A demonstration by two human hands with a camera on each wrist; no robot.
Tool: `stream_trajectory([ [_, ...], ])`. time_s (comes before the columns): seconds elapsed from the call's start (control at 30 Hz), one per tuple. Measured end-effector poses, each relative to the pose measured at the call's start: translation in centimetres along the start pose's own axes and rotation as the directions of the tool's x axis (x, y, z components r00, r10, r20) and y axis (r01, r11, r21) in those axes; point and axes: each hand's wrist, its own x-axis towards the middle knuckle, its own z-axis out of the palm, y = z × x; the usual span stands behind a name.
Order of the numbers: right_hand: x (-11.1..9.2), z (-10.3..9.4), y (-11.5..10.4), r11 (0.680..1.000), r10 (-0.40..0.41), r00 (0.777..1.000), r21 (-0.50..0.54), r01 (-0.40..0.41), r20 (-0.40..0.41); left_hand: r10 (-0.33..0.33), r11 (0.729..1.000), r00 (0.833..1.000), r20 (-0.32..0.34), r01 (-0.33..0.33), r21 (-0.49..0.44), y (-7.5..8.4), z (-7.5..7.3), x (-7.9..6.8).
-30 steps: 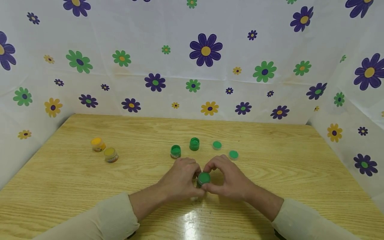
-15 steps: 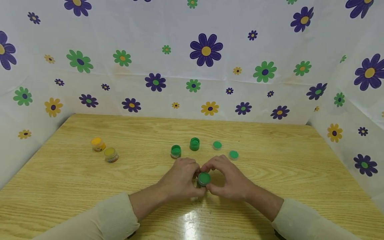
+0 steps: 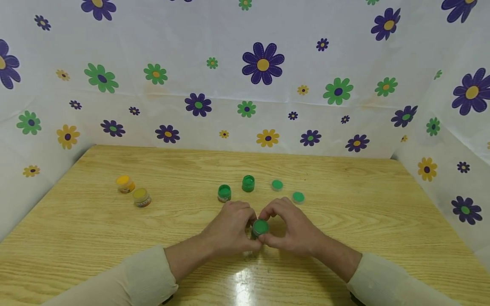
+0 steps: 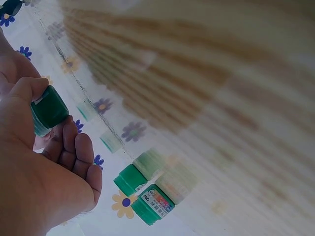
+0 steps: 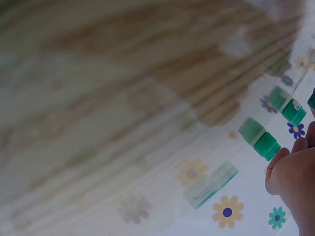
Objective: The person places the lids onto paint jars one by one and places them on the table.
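Observation:
My left hand (image 3: 231, 229) grips a small green paint jar (image 4: 50, 108) between thumb and fingers, close over the table in front of me. On top of the jar is a green-filled clear lid (image 3: 261, 227). The right hand (image 3: 292, 231) pinches that lid, its index finger at the far rim and its thumb at the near rim. In the left wrist view the jar's green side shows, with part of its label. Only a sliver of the jar shows at the right wrist view's edge, beside the curled fingers (image 5: 279, 169).
Two uncapped green paint jars, one nearer (image 3: 224, 193) and one farther (image 3: 248, 184), stand beyond the hands. Two green lids (image 3: 277, 185) (image 3: 298, 197) lie right of them. A yellow jar (image 3: 125, 184) and an ochre jar (image 3: 142, 197) stand at left. Flowered cloth (image 3: 229, 85) surrounds the wooden table.
The right fingers shift round the lid's rim: the thumb drew back to the right half a second ago and now lies forward again. The left hand and jar stay in place.

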Motion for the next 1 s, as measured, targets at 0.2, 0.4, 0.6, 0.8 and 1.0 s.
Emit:
stream_trajectory([
  [0.2, 0.1, -0.11, -0.13, 0.997, 0.074, 0.997, 0.005, -0.074, 0.017, -0.006, 1.0, 1.0, 0.01, 0.006, -0.001, -0.03, -0.07, -0.02],
  [0.4, 0.19, -0.2, -0.23, 0.993, 0.114, 0.993, 0.009, -0.114, 0.023, -0.007, 1.0, 1.0, 0.013, 0.007, 0.001, -0.07, -0.08, -0.01],
  [0.6, 0.17, -0.24, -0.21, 0.997, 0.068, 0.997, 0.021, -0.068, 0.021, -0.006, 1.0, 1.0, 0.002, 0.006, -0.002, -0.09, -0.05, -0.02],
  [0.8, 0.22, -0.18, -0.1, 0.998, -0.044, 0.999, 0.042, 0.043, 0.018, -0.001, 1.0, 1.0, -0.012, 0.001, -0.016, -0.07, -0.07, -0.05],
  [1.0, 0.21, -0.08, -0.1, 0.998, -0.049, 0.999, 0.036, 0.048, 0.011, 0.002, 1.0, 1.0, -0.011, -0.002, -0.023, -0.09, -0.09, -0.07],
])
